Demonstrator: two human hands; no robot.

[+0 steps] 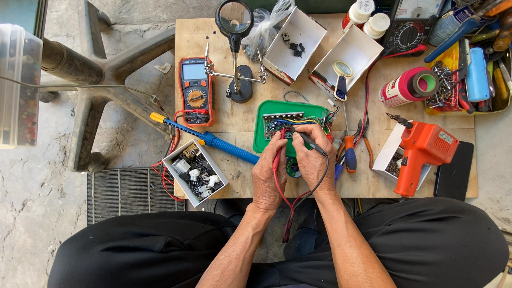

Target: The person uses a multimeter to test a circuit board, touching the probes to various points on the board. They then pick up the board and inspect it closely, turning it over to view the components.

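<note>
Overhead view of a seated person working at a small wooden counter [224, 122]. The left hand [266, 173] is closing its fingers around a red test probe [278, 152], whose tip is pointing down at a circuit board [285, 124]. The right hand [312, 157] is pinching a black test probe [308, 141] between thumb and fingers, its tip resting on the same board. The two hands are sitting just beside each other, near the counter's front edge. The circuit board is lying in a green tray [266, 114] at the middle of the counter, partly covered by the fingers. Red and black leads [290, 205] are hanging from the probes down between the person's knees.

To the left of the tray, an orange-cased digital multimeter [196, 90] is lying flat, and a blue-handled soldering iron [213, 141] is lying slantwise between it and the tray. A white box of small parts [194, 172] is sitting at the counter's front left corner. Behind the tray, a helping-hands stand with a magnifying lens [234, 21] is standing upright. To the right, pliers with orange grips [358, 144] are lying just beside the tray, and an orange soldering gun [424, 152] is resting across another white box [388, 157]. A yellow tray of tools and screws [453, 80] is occupying the far right corner, with an analogue meter [410, 24] behind it.
</note>
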